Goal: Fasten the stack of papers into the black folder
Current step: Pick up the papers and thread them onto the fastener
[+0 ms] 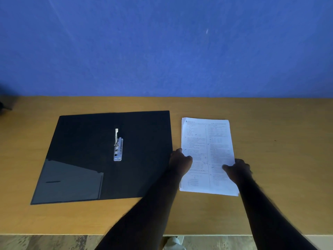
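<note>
The black folder lies open and flat on the left half of the wooden table. Its metal clamp sits along the spine with the lever raised. A clear pocket covers the lower left inside cover. To the right of the folder lies the stack of printed white papers. My left hand grips the stack's left edge, thumb on top. My right hand grips the right edge the same way. Both hands hold the lower half of the stack.
The wooden table runs to a blue wall at the back. Its front edge is close to me, with a wood-pattern floor below. A dark object shows at the far left edge.
</note>
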